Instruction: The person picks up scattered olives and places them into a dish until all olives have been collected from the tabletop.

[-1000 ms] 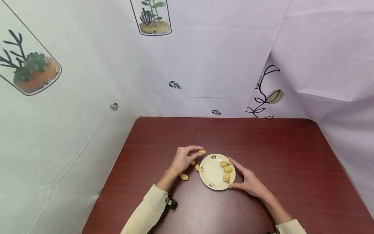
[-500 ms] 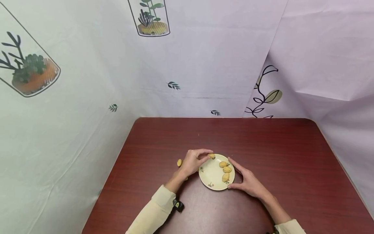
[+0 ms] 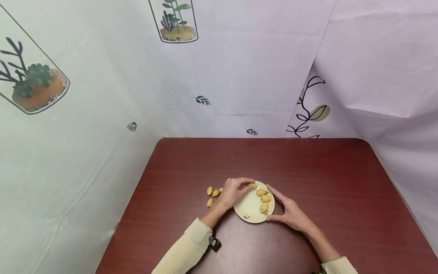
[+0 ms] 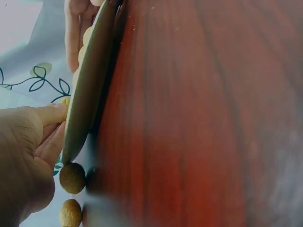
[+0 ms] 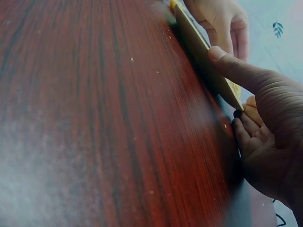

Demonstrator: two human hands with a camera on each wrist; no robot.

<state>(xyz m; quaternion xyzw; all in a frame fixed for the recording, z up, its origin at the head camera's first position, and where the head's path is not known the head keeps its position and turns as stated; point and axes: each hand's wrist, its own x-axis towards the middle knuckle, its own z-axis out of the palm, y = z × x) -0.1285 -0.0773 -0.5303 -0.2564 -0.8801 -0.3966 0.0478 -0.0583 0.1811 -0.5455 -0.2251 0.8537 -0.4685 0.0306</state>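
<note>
The right hand, fingers wide, braces the plate, three nuts aboard. Farther off, the left hand pinches another nut at its far side; released too near the rim, it could roll onto the table.

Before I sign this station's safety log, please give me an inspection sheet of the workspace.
Surface: dark red wood-grain table.
Job's things: pale plate, with three nut-like pieces along its right side; at least four loose pieces left of it.
Clutter: tiny pale specks on the table.
Grippers: left hand pinches one piece at the plate's far side, contact unclear; right hand rests, fingers spread, against the plate's right rim.
Cables: nothing seen.
Surroundings: wrinkled pale backdrop printed with plants.
</note>
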